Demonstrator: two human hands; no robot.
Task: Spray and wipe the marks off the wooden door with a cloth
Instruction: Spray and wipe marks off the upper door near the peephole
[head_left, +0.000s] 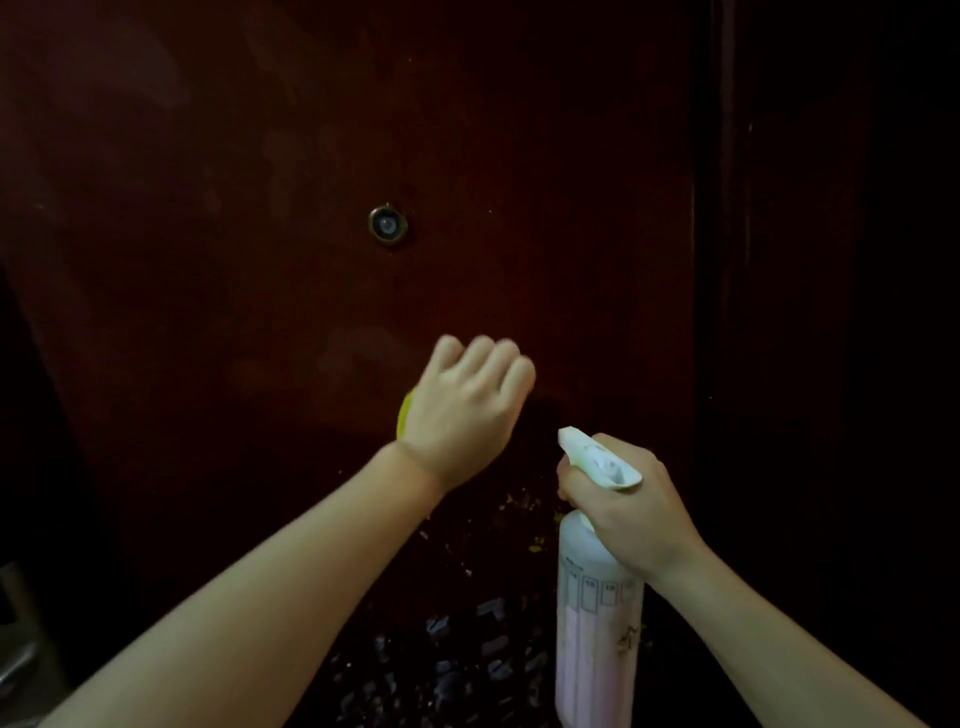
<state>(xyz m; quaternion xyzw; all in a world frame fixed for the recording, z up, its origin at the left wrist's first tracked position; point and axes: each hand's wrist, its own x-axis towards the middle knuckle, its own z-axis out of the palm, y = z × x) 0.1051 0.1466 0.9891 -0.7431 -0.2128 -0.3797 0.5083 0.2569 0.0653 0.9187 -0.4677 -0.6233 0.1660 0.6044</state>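
Head view, yellow cloth under left hand against door

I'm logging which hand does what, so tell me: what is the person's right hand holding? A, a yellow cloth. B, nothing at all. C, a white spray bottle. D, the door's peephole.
C: the right hand has its fingers curled round the neck of the white spray bottle, nozzle aimed at the wooden door, while the left hand presses the yellow cloth against the door below the peephole.
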